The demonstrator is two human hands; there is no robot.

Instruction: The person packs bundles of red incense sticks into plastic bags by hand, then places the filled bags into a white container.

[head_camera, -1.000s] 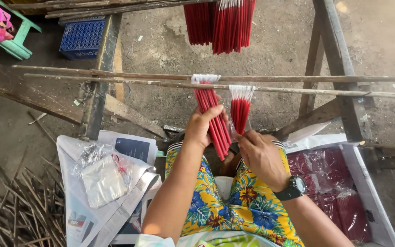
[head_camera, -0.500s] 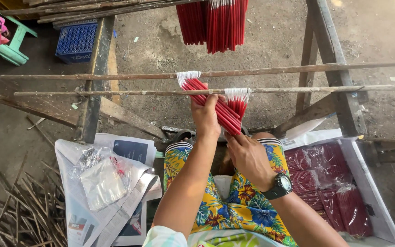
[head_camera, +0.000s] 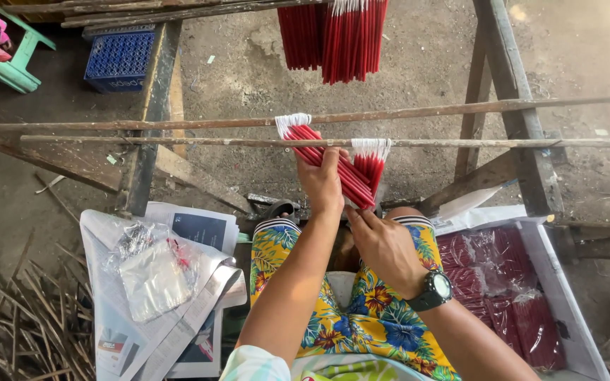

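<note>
Head view: a seated person in flower-print shorts works at a rough wooden drying rack (head_camera: 510, 92), looking down at both hands.
Landmark: the nearer thin wooden rail (head_camera: 178, 141) of that rack – everything below is placed against it.
Held thing: a bunch of thin red wax tapers with white wicks (head_camera: 326, 159), wicks looped at the rail, bodies slanting down and right beneath it.
Long axis: runs from the wick end at upper left to the free tips at lower right, toward the person's lap.
Left hand (head_camera: 323, 185): just below the rail, fingers closed round the middle of the bunch.
Right hand (head_camera: 383, 243): lower, fingertips pinching at the bunch's free tips; a dark wristwatch sits on that wrist.
Neighbour: a shorter red taper bunch (head_camera: 371, 166) hangs straight from the rail, touching the held one.
Handling: likely light, brittle, slightly slick – best gripped round the whole bundle at mid-length, not by single tapers.
Nearby: clear plastic bags on newspaper (head_camera: 153, 271) below-left of the rail; a white box of wrapped red tapers (head_camera: 566, 303) below-right.
</note>
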